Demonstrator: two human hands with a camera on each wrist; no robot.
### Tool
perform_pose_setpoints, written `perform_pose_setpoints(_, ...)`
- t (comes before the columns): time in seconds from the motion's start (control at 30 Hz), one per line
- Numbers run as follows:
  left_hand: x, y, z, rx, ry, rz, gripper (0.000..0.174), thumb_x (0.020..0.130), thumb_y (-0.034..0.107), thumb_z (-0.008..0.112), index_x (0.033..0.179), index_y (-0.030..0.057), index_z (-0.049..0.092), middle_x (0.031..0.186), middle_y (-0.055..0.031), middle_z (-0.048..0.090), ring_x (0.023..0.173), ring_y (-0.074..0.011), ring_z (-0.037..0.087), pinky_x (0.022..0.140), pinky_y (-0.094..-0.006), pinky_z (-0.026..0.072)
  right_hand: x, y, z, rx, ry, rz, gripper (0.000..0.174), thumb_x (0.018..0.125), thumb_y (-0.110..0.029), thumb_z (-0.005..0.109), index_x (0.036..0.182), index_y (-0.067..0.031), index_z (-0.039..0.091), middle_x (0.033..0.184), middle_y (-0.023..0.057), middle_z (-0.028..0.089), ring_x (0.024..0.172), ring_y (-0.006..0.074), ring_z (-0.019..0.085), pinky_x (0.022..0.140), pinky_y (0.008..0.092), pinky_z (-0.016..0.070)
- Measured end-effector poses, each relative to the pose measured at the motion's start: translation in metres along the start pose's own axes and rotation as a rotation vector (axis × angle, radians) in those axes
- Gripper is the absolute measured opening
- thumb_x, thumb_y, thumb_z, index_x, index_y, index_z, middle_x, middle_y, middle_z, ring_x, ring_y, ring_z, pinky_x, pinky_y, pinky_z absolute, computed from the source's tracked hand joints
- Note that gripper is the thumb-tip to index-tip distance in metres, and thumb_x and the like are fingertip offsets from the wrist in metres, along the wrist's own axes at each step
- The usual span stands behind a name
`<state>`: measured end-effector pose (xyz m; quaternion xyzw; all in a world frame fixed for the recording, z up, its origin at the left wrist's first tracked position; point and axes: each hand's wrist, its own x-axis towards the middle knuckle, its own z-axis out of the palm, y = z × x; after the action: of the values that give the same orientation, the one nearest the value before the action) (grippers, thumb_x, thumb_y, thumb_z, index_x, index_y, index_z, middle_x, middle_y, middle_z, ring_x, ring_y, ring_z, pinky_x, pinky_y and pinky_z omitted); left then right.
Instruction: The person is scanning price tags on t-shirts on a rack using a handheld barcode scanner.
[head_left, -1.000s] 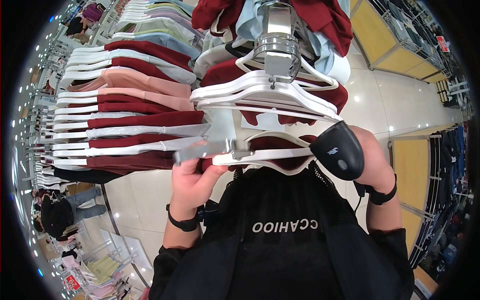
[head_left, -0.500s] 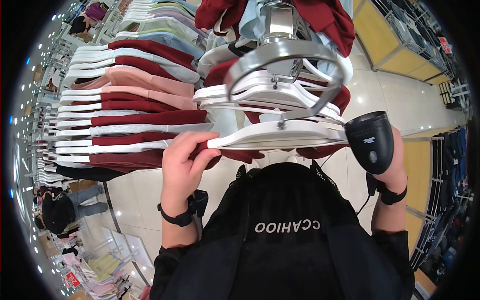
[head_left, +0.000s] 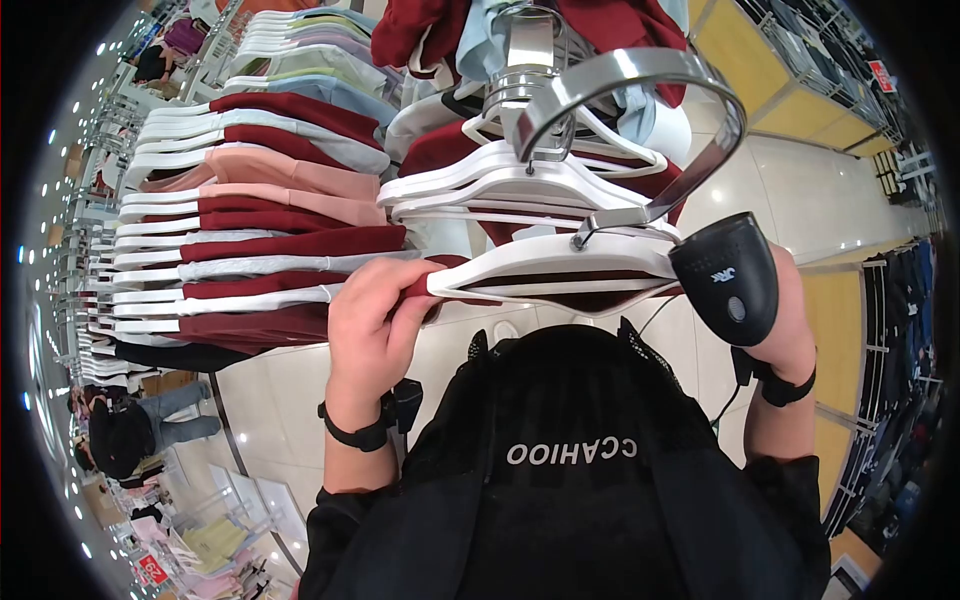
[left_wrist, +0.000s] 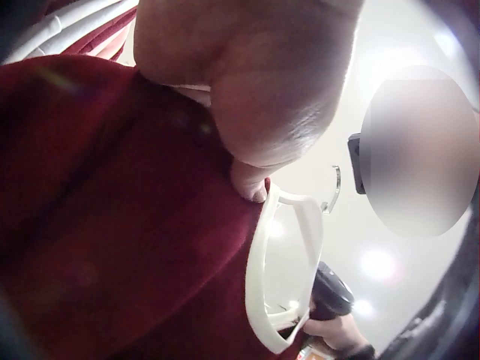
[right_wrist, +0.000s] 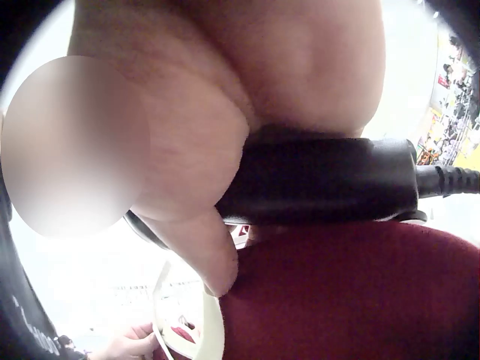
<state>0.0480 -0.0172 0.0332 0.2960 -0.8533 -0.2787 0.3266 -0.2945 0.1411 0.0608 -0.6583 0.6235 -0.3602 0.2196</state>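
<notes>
In the head view a white hanger [head_left: 500, 262] with a dark red garment [left_wrist: 135, 202] is held up between both hands. My left hand [head_left: 370, 325] pinches the garment's shoulder at the hanger's left end, thumb on the near side. My right hand [head_left: 790, 305] grips a black barcode scanner [head_left: 728, 280] at the other end; its thumb [right_wrist: 214, 255] presses the garment's shoulder in the right wrist view. The hanger's wide chrome hook [head_left: 725, 100] rises toward the camera. White trim [left_wrist: 259, 300] edges the neckline.
Several white hangers [head_left: 470, 190] hang just beyond on a chrome rack arm [head_left: 530, 50]. To the left is a long row of garments [head_left: 300, 245]. Shelving with dark clothes [head_left: 900, 300] stands right. A person [head_left: 125, 430] is at lower left.
The hook swung from beside the left hand up and over to the right. The hanger rose away from the body, then its neckline tilted slightly more into view. Both hands kept their hold.
</notes>
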Motion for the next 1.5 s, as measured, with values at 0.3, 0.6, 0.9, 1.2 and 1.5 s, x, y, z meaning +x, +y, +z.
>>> perform_pose_setpoints(0.3,-0.012,-0.011,-0.007,-0.001,0.011,-0.035,0.022,0.079,-0.005,0.067,0.1,-0.0002,0.068,0.087,-0.0113,0.068,0.074,-0.0251,0.062,0.069,-0.0313,0.0494,-0.011,0.008,-0.009,0.034,0.044,0.18,0.027,0.077,-0.004,0.075,0.101,0.001,0.065,0.087,0.0117,0.071,0.077,0.0187,0.066,0.072,0.031,0.0508)
perform_pose_setpoints(0.6,-0.014,-0.01,0.001,-0.064,0.001,-0.065,0.022,0.079,-0.004,0.069,0.1,0.0002,0.069,0.086,-0.0109,0.068,0.074,-0.0234,0.062,0.068,-0.0312,0.0492,-0.012,0.015,0.004,0.08,-0.042,0.149,0.033,0.076,-0.01,0.072,0.105,0.0015,0.064,0.089,0.0138,0.067,0.078,0.0251,0.063,0.076,0.0315,0.05)
perform_pose_setpoints(0.9,-0.007,-0.014,-0.002,-0.074,-0.06,-0.147,0.027,0.076,0.003,0.076,0.102,0.0033,0.07,0.091,-0.0096,0.068,0.085,-0.0259,0.064,0.077,-0.0334,0.0498,-0.019,0.025,0.006,0.01,0.11,0.029,0.029,0.076,-0.003,0.069,0.104,0.0011,0.064,0.092,0.0134,0.068,0.08,0.0247,0.065,0.074,0.0318,0.0498)
perform_pose_setpoints(1.2,0.02,-0.028,0.015,-0.091,0.082,-0.046,0.032,0.078,0.006,0.076,0.109,0.0034,0.067,0.112,-0.0114,0.065,0.104,-0.0289,0.061,0.092,-0.0363,0.0475,-0.05,0.043,-0.005,-0.102,0.125,0.119,0.027,0.074,0.0,0.066,0.101,0.0007,0.063,0.089,0.0127,0.066,0.079,0.0251,0.062,0.075,0.0323,0.0487)
perform_pose_setpoints(1.5,0.078,-0.039,0.057,0.078,0.008,-0.002,0.053,0.076,0.013,0.079,0.124,0.0057,0.059,0.12,-0.0135,0.062,0.112,-0.0344,0.057,0.097,-0.0422,0.0455,-0.111,0.061,-0.017,-0.118,0.282,0.31,0.031,0.077,0.0,0.068,0.107,0.0012,0.063,0.096,0.0138,0.068,0.087,0.025,0.063,0.081,0.0345,0.0486)
